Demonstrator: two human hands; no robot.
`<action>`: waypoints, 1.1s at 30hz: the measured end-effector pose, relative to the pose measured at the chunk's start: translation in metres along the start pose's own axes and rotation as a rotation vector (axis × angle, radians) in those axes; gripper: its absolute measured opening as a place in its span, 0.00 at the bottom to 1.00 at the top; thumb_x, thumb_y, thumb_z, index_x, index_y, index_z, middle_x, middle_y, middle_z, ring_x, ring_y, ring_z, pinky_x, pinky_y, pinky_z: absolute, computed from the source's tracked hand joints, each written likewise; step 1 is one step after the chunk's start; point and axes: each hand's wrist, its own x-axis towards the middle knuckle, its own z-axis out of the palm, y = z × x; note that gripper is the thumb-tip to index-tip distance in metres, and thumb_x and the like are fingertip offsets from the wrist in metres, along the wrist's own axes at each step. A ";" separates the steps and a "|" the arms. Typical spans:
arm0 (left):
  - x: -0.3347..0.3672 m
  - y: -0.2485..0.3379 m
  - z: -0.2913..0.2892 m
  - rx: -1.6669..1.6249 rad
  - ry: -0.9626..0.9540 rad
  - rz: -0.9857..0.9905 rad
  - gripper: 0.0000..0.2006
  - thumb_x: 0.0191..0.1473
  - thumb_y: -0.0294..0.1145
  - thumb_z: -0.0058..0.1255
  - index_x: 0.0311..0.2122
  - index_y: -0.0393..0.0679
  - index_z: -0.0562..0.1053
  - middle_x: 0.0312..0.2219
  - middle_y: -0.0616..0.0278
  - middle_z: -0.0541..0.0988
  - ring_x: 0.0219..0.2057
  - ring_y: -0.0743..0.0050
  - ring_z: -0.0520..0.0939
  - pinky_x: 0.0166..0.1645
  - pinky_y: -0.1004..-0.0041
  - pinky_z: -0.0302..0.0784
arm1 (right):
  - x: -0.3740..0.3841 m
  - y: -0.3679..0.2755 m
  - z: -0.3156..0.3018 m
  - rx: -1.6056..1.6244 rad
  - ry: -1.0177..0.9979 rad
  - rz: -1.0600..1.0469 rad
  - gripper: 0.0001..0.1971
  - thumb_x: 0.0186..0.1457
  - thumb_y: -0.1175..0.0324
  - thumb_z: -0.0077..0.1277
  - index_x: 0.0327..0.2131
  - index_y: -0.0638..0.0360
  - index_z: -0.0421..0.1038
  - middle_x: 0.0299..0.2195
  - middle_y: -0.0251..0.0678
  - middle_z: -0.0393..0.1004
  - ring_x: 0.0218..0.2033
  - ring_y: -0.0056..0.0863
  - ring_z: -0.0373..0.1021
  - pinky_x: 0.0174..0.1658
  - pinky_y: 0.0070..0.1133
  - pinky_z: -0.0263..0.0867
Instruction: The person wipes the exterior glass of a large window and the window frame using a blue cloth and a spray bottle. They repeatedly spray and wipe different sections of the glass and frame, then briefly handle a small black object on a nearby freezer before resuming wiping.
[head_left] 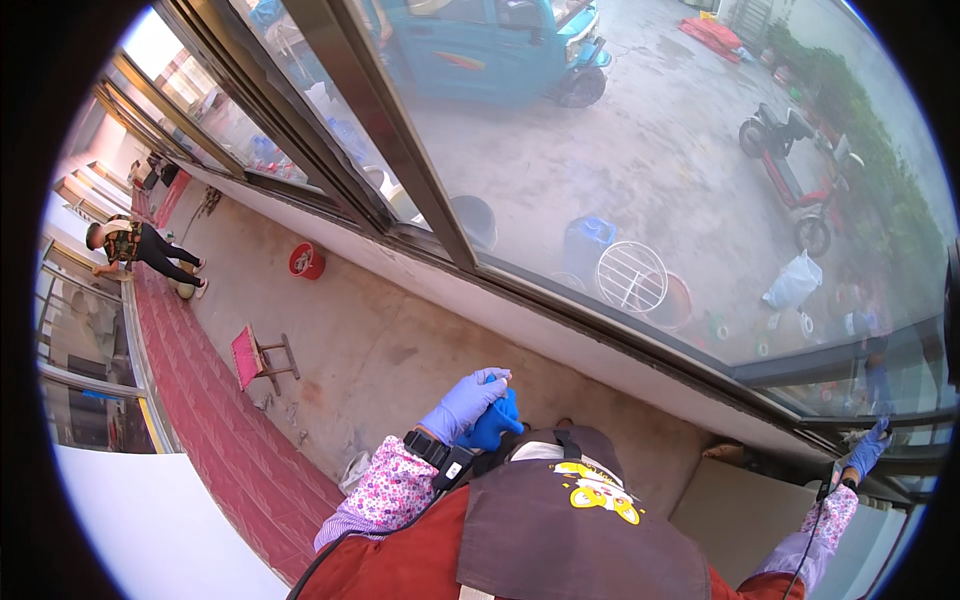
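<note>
My left hand (462, 404), in a purple glove, is closed around a bunched blue cloth (493, 424) in front of my body. Part of the cloth hangs below the fingers. Far out to the right, my right hand (866, 452), gloved too, reaches to the window frame (905, 424) at the lower edge of the glass. Its fingers look closed together, and a small whitish patch shows beside them; what they hold, if anything, is too small to make out. A dark wristband sits on each wrist.
A long sliding window (640, 340) runs above a low white wall. On the floor stand a red bucket (307, 261) and a small stool with a pink top (257, 358). Another person (135, 243) bends by windows at far left. Outside are a blue vehicle (480, 50) and a scooter (790, 175).
</note>
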 end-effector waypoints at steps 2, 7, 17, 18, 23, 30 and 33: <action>0.003 -0.005 -0.003 0.055 0.005 0.042 0.16 0.59 0.36 0.47 0.50 0.40 0.70 0.35 0.66 0.75 0.35 0.83 0.74 0.42 0.79 0.73 | 0.004 0.001 -0.008 0.169 -0.229 0.338 0.35 0.56 0.38 0.44 0.43 0.69 0.65 0.12 0.37 0.66 0.11 0.27 0.64 0.16 0.22 0.61; 0.005 -0.004 0.000 0.043 -0.015 0.009 0.17 0.59 0.36 0.47 0.51 0.40 0.69 0.36 0.66 0.75 0.37 0.82 0.74 0.43 0.78 0.72 | -0.016 0.013 0.012 -0.178 -0.059 0.641 0.46 0.52 0.28 0.36 0.39 0.76 0.72 0.35 0.52 0.75 0.34 0.39 0.74 0.38 0.30 0.71; -0.020 0.010 -0.068 -0.073 0.087 -0.014 0.17 0.61 0.36 0.46 0.51 0.40 0.69 0.32 0.68 0.74 0.35 0.84 0.73 0.43 0.80 0.71 | -0.370 -0.114 0.105 0.642 -1.356 1.290 0.49 0.47 0.26 0.41 0.58 0.60 0.52 0.28 0.44 0.71 0.27 0.40 0.72 0.33 0.37 0.71; -0.022 0.009 -0.083 -0.053 0.112 0.019 0.17 0.61 0.36 0.46 0.51 0.40 0.69 0.32 0.68 0.73 0.35 0.84 0.73 0.43 0.80 0.70 | -0.396 -0.144 0.107 0.726 -1.380 1.335 0.44 0.48 0.29 0.44 0.55 0.58 0.56 0.31 0.43 0.71 0.30 0.41 0.73 0.37 0.38 0.71; -0.033 0.003 -0.170 -0.149 0.109 0.086 0.16 0.60 0.36 0.46 0.51 0.40 0.69 0.32 0.68 0.73 0.35 0.84 0.72 0.43 0.81 0.70 | -0.483 -0.311 0.119 1.014 -1.589 1.129 0.27 0.54 0.59 0.52 0.53 0.61 0.58 0.37 0.41 0.71 0.37 0.40 0.73 0.47 0.38 0.69; -0.067 -0.005 -0.309 -0.177 0.334 0.221 0.15 0.60 0.37 0.47 0.48 0.41 0.71 0.32 0.68 0.73 0.33 0.82 0.74 0.40 0.78 0.73 | -0.562 -0.492 0.129 0.791 -1.710 0.619 0.26 0.51 0.67 0.58 0.52 0.63 0.62 0.40 0.41 0.71 0.41 0.32 0.72 0.46 0.28 0.70; -0.069 -0.010 -0.339 -0.256 0.378 0.212 0.13 0.59 0.36 0.49 0.46 0.42 0.73 0.31 0.68 0.73 0.33 0.84 0.72 0.40 0.80 0.70 | -0.578 -0.537 0.132 0.583 -1.603 0.278 0.23 0.48 0.63 0.62 0.46 0.61 0.69 0.39 0.40 0.70 0.40 0.29 0.70 0.44 0.24 0.68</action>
